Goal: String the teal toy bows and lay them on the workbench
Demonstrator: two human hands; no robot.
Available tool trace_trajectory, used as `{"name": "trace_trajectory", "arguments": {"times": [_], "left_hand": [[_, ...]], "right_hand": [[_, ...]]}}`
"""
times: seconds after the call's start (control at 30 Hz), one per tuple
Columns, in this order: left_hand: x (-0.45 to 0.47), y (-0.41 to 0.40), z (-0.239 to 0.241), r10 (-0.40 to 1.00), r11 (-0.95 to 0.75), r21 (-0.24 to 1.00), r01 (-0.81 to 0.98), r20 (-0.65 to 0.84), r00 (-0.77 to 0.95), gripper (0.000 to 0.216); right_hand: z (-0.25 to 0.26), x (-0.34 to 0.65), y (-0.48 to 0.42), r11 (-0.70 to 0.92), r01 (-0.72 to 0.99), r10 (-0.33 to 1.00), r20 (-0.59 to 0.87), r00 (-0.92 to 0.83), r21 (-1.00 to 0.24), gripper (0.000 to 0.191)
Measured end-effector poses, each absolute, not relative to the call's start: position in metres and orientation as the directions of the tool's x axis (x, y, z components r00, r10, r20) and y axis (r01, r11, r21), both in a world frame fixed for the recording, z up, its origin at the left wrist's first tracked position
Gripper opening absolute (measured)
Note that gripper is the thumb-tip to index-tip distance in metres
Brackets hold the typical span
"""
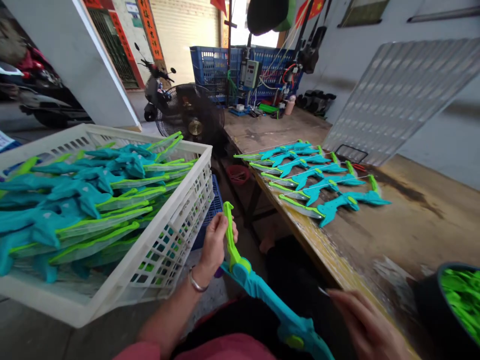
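My left hand [216, 241] is closed round the green arm of a teal and green plastic toy [258, 287] that lies across my lap. My right hand [365, 325] sits at the lower right, fingers pinched on a thin metal pin [323, 291] near the toy's teal body. A white plastic crate [180, 220] to my left is heaped with the same teal and green toys [86, 200]. Several more toys [318, 182] lie in a row on the wooden workbench [412, 220].
A dark tub of green parts [463, 295] stands at the bench's near right. A corrugated sheet [405, 95] leans on the wall. A black fan [193, 117], blue crates [213, 65] and a scooter [155, 90] stand farther back.
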State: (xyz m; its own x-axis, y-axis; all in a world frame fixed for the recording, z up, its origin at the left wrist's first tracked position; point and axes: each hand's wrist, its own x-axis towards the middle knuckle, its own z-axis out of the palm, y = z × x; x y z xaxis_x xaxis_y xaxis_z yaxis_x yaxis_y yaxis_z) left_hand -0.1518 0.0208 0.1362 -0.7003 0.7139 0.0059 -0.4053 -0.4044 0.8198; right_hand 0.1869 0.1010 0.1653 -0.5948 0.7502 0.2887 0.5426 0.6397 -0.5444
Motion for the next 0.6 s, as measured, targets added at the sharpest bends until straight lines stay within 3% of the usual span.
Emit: {"name": "trace_trajectory", "arguments": {"times": [0.17, 0.27, 0.43, 0.6], "left_hand": [[-0.127, -0.004, 0.139, 0.821, -0.251, 0.885, -0.393, -0.021, -0.571, 0.030], [-0.115, -0.015, 0.144, 0.831, -0.259, 0.864, -0.432, -0.029, -0.556, 0.034], [-0.106, -0.021, 0.152, 0.806, -0.391, 0.785, -0.480, 0.040, -0.591, 0.066], [-0.110, -0.021, 0.153, 0.828, -0.423, 0.732, -0.535, 0.071, -0.557, 0.075]], "right_hand": [[0.222, 0.073, 0.094, 0.706, 0.219, 0.626, 0.448, -0.639, -0.674, 0.022], [0.236, 0.025, 0.083, 0.711, 0.102, 0.576, 0.493, -0.652, -0.696, 0.020], [0.230, -0.004, 0.063, 0.771, 0.010, 0.479, 0.569, -0.669, -0.637, 0.016], [0.226, -0.005, 0.050, 0.827, -0.003, 0.357, 0.529, -0.770, -0.562, 0.017]]}}
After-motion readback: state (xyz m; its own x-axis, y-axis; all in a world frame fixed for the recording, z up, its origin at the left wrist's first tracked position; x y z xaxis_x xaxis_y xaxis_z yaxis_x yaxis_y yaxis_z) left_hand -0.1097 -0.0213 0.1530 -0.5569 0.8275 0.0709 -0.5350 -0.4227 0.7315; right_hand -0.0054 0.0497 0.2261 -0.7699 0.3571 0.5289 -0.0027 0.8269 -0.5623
